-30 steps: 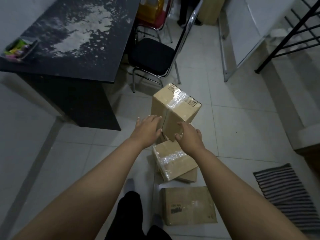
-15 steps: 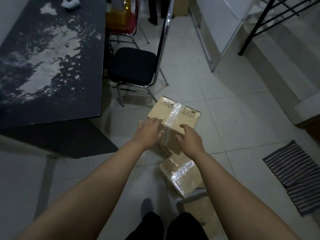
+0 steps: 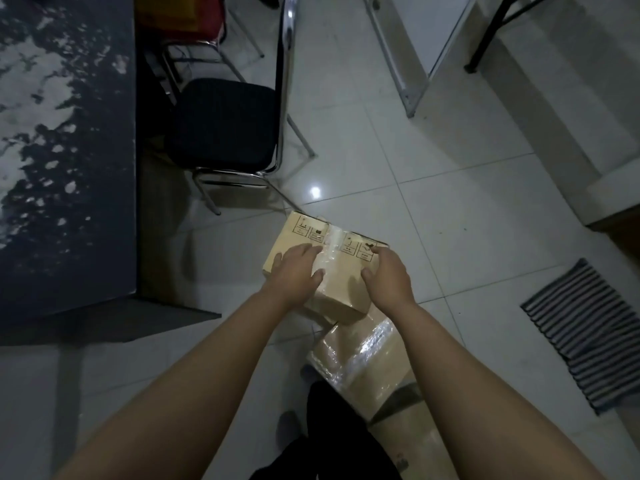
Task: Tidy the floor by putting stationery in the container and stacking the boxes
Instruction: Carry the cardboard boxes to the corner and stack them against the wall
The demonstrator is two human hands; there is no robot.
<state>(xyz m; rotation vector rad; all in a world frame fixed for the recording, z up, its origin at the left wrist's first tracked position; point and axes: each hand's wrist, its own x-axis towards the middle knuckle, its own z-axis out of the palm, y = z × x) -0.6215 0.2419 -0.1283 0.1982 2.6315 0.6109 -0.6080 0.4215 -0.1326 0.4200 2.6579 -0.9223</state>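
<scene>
Both hands lower than before, cardboard box nearer floor.

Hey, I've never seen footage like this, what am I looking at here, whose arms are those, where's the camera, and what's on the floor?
There is no machine here. A person wears a wide-angle camera on the head, looking forward and down, so the two bare arms are their own. The left hand and right hand both hold a taped cardboard box with printed handling symbols, one hand on each side. Nearer the person lies a second box wrapped in shiny plastic, and part of a third box shows at the bottom. They are on a pale tiled floor. Around them are a dark table, a black chair and a striped mat.
</scene>
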